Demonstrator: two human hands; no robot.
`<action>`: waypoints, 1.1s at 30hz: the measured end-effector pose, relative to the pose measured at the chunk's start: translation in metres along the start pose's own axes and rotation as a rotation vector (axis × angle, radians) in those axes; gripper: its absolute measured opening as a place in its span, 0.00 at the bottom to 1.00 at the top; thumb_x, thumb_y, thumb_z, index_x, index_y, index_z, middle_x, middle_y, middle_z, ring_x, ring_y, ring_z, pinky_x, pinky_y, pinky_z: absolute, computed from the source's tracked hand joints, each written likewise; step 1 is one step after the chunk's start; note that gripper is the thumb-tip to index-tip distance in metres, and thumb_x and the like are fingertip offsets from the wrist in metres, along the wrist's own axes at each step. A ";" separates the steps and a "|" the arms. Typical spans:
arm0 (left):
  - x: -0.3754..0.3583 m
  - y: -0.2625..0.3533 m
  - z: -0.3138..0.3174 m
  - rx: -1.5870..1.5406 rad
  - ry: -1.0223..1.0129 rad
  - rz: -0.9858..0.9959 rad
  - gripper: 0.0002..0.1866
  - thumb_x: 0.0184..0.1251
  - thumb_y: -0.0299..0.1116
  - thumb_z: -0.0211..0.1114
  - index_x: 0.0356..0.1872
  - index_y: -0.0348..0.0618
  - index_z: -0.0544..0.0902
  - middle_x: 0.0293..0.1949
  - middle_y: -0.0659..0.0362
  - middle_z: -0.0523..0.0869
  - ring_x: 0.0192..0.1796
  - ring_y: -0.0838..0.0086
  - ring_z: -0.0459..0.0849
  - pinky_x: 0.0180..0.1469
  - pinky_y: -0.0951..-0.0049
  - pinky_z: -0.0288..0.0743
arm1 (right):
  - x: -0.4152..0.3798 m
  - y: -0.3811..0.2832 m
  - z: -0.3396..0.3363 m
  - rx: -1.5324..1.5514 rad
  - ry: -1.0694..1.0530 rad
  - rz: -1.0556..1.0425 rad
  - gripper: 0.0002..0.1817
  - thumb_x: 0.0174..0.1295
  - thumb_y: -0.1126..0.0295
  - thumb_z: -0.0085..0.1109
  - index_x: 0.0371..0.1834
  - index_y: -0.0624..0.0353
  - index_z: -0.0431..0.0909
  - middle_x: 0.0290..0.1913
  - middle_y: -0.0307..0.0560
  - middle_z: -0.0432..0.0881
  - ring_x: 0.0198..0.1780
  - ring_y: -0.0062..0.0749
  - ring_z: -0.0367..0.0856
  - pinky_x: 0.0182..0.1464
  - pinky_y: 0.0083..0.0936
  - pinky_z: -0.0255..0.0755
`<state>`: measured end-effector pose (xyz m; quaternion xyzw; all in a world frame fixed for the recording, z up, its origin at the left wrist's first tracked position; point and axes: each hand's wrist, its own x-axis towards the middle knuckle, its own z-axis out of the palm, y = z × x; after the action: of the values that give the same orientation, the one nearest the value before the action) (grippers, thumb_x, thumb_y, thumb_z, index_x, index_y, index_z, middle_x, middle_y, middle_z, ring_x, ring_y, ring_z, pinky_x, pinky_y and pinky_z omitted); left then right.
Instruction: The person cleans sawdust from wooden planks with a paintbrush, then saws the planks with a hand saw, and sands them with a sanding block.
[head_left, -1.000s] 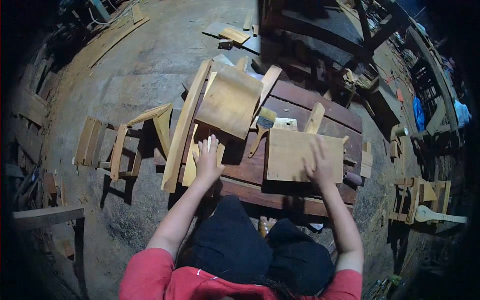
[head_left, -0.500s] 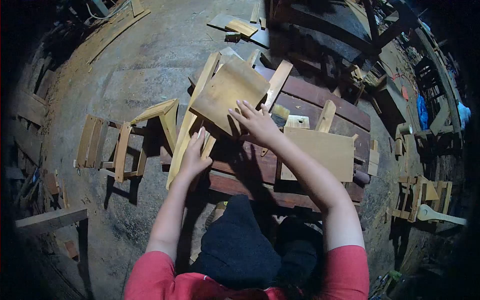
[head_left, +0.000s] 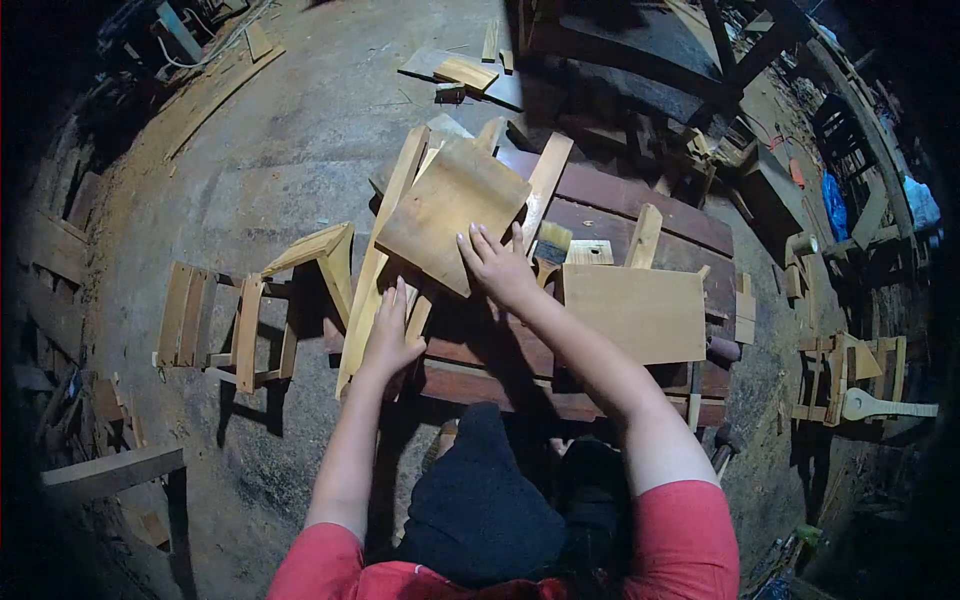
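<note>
A tan square panel (head_left: 455,212), its far edge slightly curved, lies tilted across several long wooden pieces. My right hand (head_left: 503,270) rests on the panel's near right edge, fingers spread. Below the panel's left corner, my left hand (head_left: 393,335) lies along a long pale wooden strip (head_left: 366,305), fingers stretched out and thumb apart. Part of its underside is hidden. Another wooden strip (head_left: 549,175) sticks out beyond the panel on the right. Just right of my right hand is a wide brush (head_left: 551,245) with pale bristles.
Beneath lies a low reddish-brown slatted table (head_left: 640,200). It carries a flat rectangular board (head_left: 635,312) and a small block with holes (head_left: 590,252). Small wooden frames (head_left: 247,330) stand on the floor at left. A dark bench (head_left: 630,60) stands at the back right.
The whole view has shifted slightly. My right hand has slid a little toward the panel's near right edge; my left hand stays on the strip.
</note>
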<state>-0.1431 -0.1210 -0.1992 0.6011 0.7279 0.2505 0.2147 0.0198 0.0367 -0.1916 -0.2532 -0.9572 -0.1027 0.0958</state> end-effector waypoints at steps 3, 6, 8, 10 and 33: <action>-0.005 0.003 0.000 0.039 -0.038 -0.017 0.50 0.37 0.33 0.66 0.62 0.40 0.45 0.59 0.38 0.54 0.63 0.50 0.52 0.62 0.58 0.48 | -0.001 0.014 0.001 0.033 0.062 -0.086 0.23 0.54 0.67 0.41 0.56 0.50 0.61 0.54 0.48 0.67 0.56 0.32 0.65 0.58 0.58 0.44; -0.004 0.007 0.003 0.147 0.031 -0.019 0.49 0.38 0.38 0.69 0.61 0.37 0.48 0.58 0.38 0.57 0.62 0.50 0.54 0.62 0.60 0.50 | 0.002 0.021 0.000 0.022 0.075 -0.144 0.21 0.55 0.67 0.41 0.55 0.47 0.63 0.53 0.45 0.68 0.55 0.30 0.67 0.59 0.56 0.43; 0.004 -0.001 0.008 -0.147 0.240 -0.079 0.45 0.41 0.42 0.68 0.59 0.33 0.54 0.56 0.39 0.61 0.60 0.52 0.59 0.60 0.63 0.54 | 0.008 0.025 -0.007 0.060 0.089 -0.208 0.20 0.55 0.66 0.41 0.53 0.46 0.64 0.53 0.40 0.68 0.55 0.28 0.67 0.59 0.57 0.42; 0.025 0.001 -0.001 -0.218 0.279 -0.192 0.41 0.44 0.42 0.66 0.57 0.30 0.58 0.55 0.39 0.64 0.58 0.54 0.63 0.58 0.65 0.57 | 0.018 0.028 -0.011 0.080 0.100 -0.216 0.20 0.55 0.66 0.41 0.53 0.46 0.64 0.53 0.38 0.69 0.55 0.27 0.67 0.59 0.57 0.42; 0.089 -0.019 -0.056 0.072 0.002 0.010 0.38 0.45 0.47 0.64 0.58 0.43 0.61 0.52 0.37 0.66 0.58 0.53 0.63 0.57 0.65 0.59 | -0.032 0.025 -0.007 0.519 0.093 0.258 0.26 0.48 0.63 0.55 0.51 0.56 0.65 0.51 0.48 0.68 0.45 0.39 0.72 0.44 0.30 0.67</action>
<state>-0.2089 -0.0422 -0.1679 0.6119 0.7336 0.2257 0.1912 0.0605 0.0410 -0.1884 -0.3350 -0.9059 0.1472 0.2133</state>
